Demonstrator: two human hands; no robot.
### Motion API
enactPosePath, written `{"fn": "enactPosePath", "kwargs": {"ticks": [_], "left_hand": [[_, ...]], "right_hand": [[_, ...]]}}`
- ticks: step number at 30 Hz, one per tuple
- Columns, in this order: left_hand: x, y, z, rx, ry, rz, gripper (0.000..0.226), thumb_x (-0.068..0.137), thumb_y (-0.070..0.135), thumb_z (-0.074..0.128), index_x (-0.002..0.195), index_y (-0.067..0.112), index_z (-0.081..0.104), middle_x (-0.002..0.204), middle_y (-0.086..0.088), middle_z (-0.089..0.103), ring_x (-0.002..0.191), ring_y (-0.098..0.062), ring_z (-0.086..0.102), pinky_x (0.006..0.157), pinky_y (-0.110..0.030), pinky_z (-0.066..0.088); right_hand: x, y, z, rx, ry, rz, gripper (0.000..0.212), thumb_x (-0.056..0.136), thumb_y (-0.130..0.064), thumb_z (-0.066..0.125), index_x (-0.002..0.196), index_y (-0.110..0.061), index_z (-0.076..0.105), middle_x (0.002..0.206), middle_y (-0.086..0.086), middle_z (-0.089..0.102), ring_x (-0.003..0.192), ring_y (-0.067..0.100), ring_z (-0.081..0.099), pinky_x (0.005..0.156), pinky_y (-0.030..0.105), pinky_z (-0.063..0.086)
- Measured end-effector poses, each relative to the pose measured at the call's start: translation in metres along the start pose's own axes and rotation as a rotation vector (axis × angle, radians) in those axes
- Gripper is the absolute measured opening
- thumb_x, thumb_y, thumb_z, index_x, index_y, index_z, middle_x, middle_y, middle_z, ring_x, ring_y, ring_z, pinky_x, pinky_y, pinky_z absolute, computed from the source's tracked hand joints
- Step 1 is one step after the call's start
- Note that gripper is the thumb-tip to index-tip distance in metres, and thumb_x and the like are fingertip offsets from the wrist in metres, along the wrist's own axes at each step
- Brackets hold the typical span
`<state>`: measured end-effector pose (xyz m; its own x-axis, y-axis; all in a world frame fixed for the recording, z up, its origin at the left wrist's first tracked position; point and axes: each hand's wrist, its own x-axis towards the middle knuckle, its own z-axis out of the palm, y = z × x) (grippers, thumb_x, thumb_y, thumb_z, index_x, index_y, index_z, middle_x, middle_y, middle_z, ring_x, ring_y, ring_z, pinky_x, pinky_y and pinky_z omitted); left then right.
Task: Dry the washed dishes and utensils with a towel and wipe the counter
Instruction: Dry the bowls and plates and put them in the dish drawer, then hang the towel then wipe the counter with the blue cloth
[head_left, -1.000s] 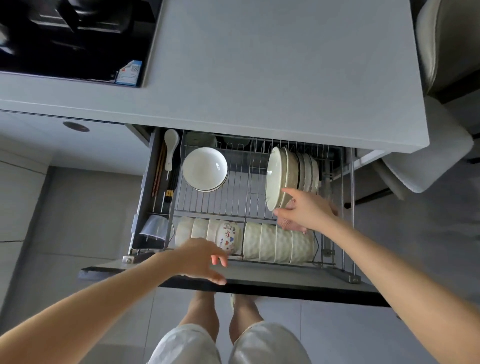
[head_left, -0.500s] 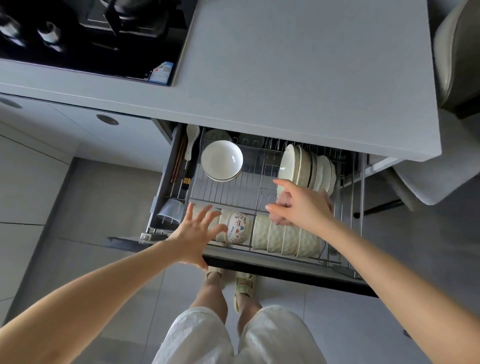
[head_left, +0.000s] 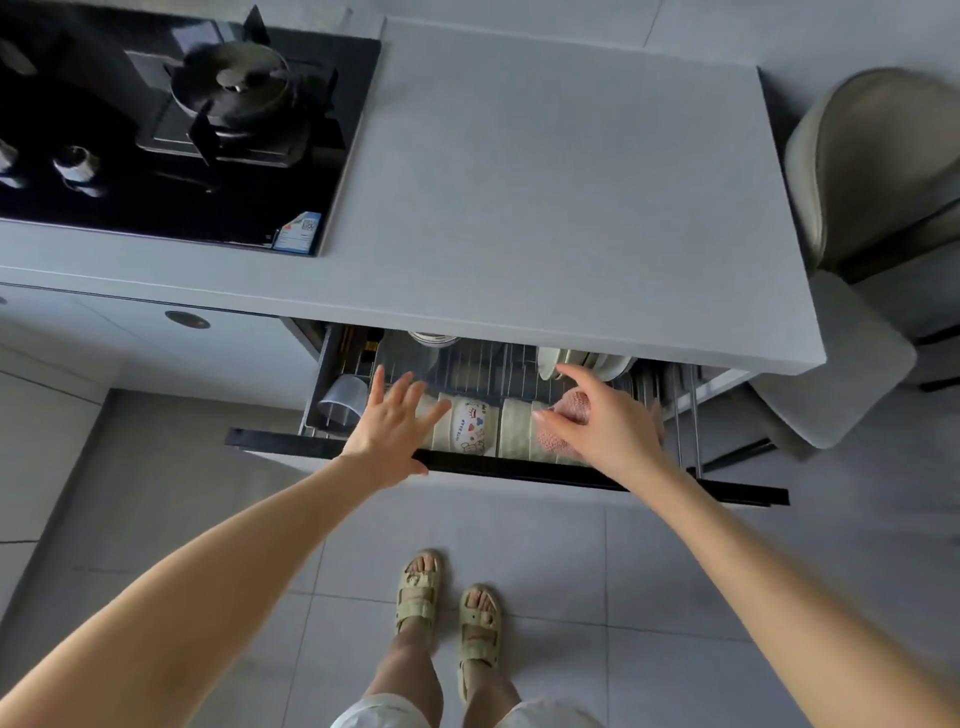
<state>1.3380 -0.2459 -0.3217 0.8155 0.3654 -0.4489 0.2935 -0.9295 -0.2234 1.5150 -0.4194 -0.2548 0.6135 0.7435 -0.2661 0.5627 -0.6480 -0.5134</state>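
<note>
Our left hand (head_left: 395, 426) is spread flat above the bowls (head_left: 470, 423) in the half-open drawer (head_left: 519, 469) and our right hand (head_left: 605, 423) grips the pink towel (head_left: 575, 406) over them, so we should probably move the drawer slowly, keeping both hands clear of the tabletop (head_left: 571, 208) edge.
</note>
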Motion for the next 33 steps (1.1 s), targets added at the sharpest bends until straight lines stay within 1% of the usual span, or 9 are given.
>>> {"fn": "enactPosePath", "kwargs": {"ticks": [10, 12, 15, 17, 20, 23, 25, 29, 33], "left_hand": [[0.028, -0.015, -0.042, -0.309, 0.203, -0.051, 0.061, 0.088, 0.04, 0.059, 0.141, 0.024, 0.034, 0.145, -0.006, 0.036, 0.138, -0.025, 0.027, 0.119, -0.045, 0.006], [0.026, -0.016, -0.048, -0.547, 0.249, -0.096, 0.056, 0.082, 0.043, 0.066, 0.132, 0.024, 0.047, 0.135, -0.001, 0.047, 0.129, -0.022, 0.039, 0.113, -0.034, 0.023], [0.014, -0.014, -0.063, -1.182, 0.192, -0.188, 0.046, 0.076, 0.037, 0.076, 0.116, 0.022, 0.06, 0.12, 0.005, 0.06, 0.115, -0.014, 0.053, 0.097, -0.025, 0.04], [0.002, -0.012, -0.073, -1.49, 0.125, -0.169, 0.046, 0.075, 0.032, 0.077, 0.117, 0.021, 0.06, 0.116, 0.007, 0.062, 0.112, -0.01, 0.055, 0.093, -0.022, 0.043], [-0.016, -0.01, -0.086, -1.65, 0.185, -0.157, 0.047, 0.077, 0.026, 0.076, 0.12, 0.021, 0.057, 0.113, 0.005, 0.064, 0.107, -0.007, 0.057, 0.084, -0.013, 0.043], [-0.031, -0.015, -0.094, -1.724, 0.328, -0.208, 0.033, 0.082, 0.021, 0.072, 0.113, 0.019, 0.06, 0.102, 0.005, 0.066, 0.093, -0.003, 0.063, 0.075, -0.008, 0.047], [-0.041, -0.024, -0.095, -1.73, 0.445, -0.293, 0.022, 0.084, 0.017, 0.069, 0.105, 0.02, 0.063, 0.091, 0.008, 0.067, 0.076, 0.002, 0.065, 0.065, -0.005, 0.046], [-0.066, -0.052, -0.087, -1.701, 0.551, -0.421, 0.014, 0.085, 0.015, 0.067, 0.096, 0.023, 0.063, 0.089, 0.007, 0.066, 0.069, -0.003, 0.065, 0.072, -0.02, 0.053], [-0.1, -0.083, -0.074, -1.782, 0.585, -0.503, 0.007, 0.088, 0.012, 0.064, 0.087, 0.019, 0.064, 0.1, -0.006, 0.066, 0.086, -0.028, 0.068, 0.085, -0.041, 0.056]], "right_hand": [[0.025, -0.013, -0.013, 0.131, 0.051, 0.046, 0.057, 0.084, -0.049, 0.065, 0.135, -0.028, 0.049, 0.113, -0.005, 0.066, 0.113, 0.015, 0.056, 0.076, 0.021, 0.029], [0.031, -0.016, -0.013, 0.292, 0.045, 0.065, 0.054, 0.083, -0.047, 0.067, 0.13, -0.026, 0.053, 0.101, -0.011, 0.066, 0.11, 0.012, 0.057, 0.086, 0.025, 0.04], [0.039, -0.026, -0.01, 0.534, 0.012, 0.085, 0.046, 0.079, -0.05, 0.069, 0.118, -0.028, 0.057, 0.095, -0.014, 0.063, 0.104, 0.012, 0.06, 0.093, 0.038, 0.05], [0.044, -0.039, -0.009, 0.641, -0.01, 0.078, 0.044, 0.077, -0.056, 0.068, 0.114, -0.035, 0.057, 0.104, -0.012, 0.062, 0.107, 0.015, 0.061, 0.085, 0.038, 0.055], [0.047, -0.065, -0.007, 0.716, -0.023, 0.037, 0.04, 0.088, -0.039, 0.065, 0.122, -0.021, 0.056, 0.104, -0.007, 0.06, 0.098, 0.009, 0.061, 0.055, 0.008, 0.048], [0.048, -0.09, -0.003, 0.806, -0.078, 0.018, 0.038, 0.092, -0.031, 0.061, 0.126, -0.015, 0.053, 0.108, -0.002, 0.057, 0.069, -0.008, 0.063, 0.043, 0.011, 0.044], [0.047, -0.108, 0.002, 0.796, -0.104, -0.019, 0.035, 0.094, -0.031, 0.058, 0.125, -0.017, 0.054, 0.112, -0.003, 0.057, 0.071, -0.012, 0.062, 0.053, 0.016, 0.049], [0.043, -0.143, 0.012, 0.828, -0.214, -0.063, 0.026, 0.094, -0.027, 0.059, 0.119, -0.024, 0.057, 0.124, 0.001, 0.058, 0.114, 0.013, 0.057, 0.093, 0.029, 0.048], [0.039, -0.18, 0.021, 0.822, -0.391, -0.164, 0.025, 0.094, -0.014, 0.058, 0.116, -0.026, 0.056, 0.117, -0.002, 0.061, 0.103, 0.01, 0.059, 0.075, 0.02, 0.045]]}}
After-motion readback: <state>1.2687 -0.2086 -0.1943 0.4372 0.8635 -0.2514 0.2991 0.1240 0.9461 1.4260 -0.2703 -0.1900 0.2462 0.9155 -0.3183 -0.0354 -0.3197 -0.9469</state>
